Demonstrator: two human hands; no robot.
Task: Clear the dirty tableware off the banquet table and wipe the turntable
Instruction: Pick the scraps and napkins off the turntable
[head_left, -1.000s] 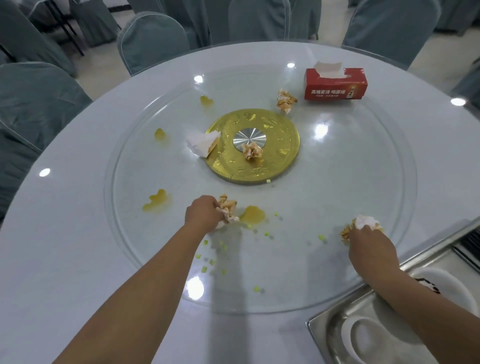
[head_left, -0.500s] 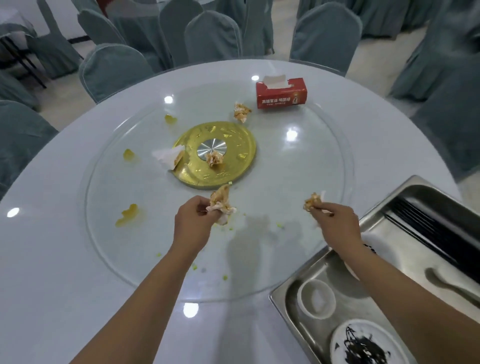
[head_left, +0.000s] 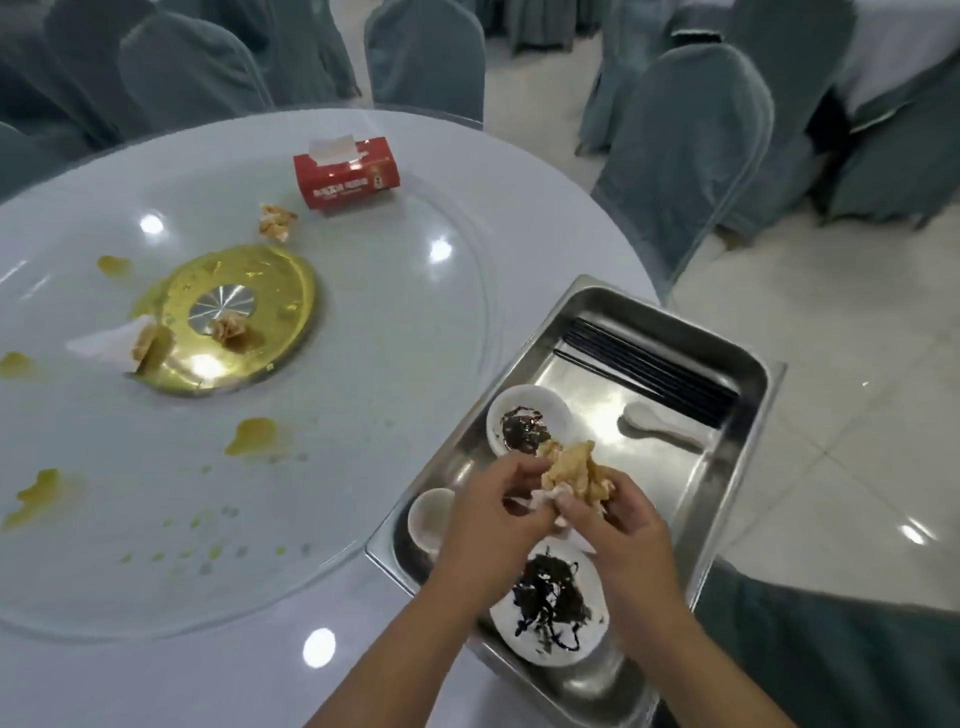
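My left hand (head_left: 488, 512) and right hand (head_left: 618, 525) both in a closed grip on one soiled napkin wad (head_left: 576, 475), its peak pointing up, above the steel tray (head_left: 748, 410), sauce-smeared plate (head_left: 550, 613) just below, glass turntable (head_left: 389, 312) left on the worktop (head_left: 78, 675)

Sauce-smeared white plates (head_left: 550, 613) and small bowl (head_left: 431, 517) in steel tray (head_left: 727, 447), soiled napkin wad (head_left: 576, 478) held above, yellow-spattered glass turntable (head_left: 363, 364) alongside

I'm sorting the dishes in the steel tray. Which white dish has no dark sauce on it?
The small white cup at the tray's left edge, beside the left hand. The white saucer and white plate both carry dark smears.
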